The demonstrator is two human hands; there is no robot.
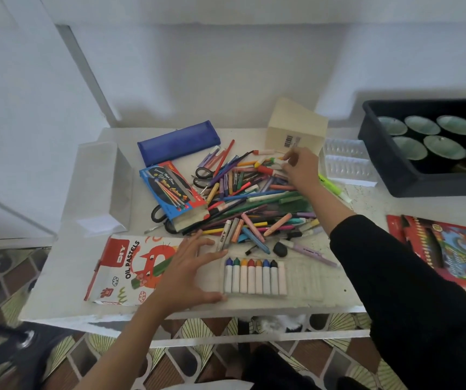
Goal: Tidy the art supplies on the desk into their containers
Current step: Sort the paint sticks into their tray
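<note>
Flanking the pile (254,204): pouch (178,142), perhaps cups (420,126).

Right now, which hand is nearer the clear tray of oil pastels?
Left. The left hand is spread against the left edge of the tray; the right hand is far behind it, across the pile, beside the cream box.

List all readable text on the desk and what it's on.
"DIY", "OIL PASTELS": pastel box.
"DIY": loose pastel at the near edge of the pile.
"Water Color": blue box; its smaller print is too blurred to read.
Barcode digits on the cream box: too small.
Red box print: too blurred.
</note>
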